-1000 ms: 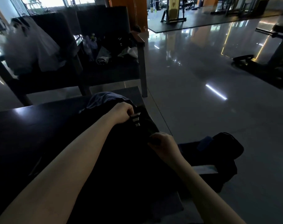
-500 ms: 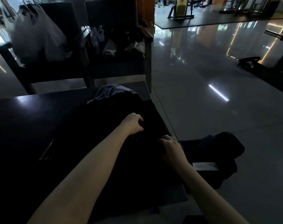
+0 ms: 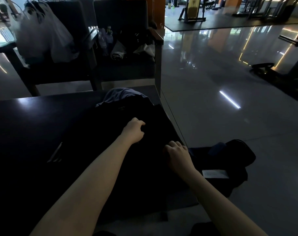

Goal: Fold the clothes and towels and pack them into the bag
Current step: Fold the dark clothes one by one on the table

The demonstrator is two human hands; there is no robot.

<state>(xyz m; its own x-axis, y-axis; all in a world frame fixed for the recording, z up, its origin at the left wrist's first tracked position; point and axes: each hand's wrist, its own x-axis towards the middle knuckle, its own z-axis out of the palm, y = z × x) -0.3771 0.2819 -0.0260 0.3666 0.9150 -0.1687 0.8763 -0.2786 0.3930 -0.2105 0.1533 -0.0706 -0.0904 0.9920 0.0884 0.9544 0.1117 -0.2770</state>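
We judge the black cloth garment (image 3: 148,167) on the dark glossy table (image 3: 34,120) soft and light, best held at the edge where our curled left hand (image 3: 133,130) and right hand (image 3: 177,152) pinch it.

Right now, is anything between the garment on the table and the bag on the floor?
Nothing visible does. The left hand and right hand grip the garment at the table's right edge; the bag lies on the floor just beyond it. Its opening is too dark to see.
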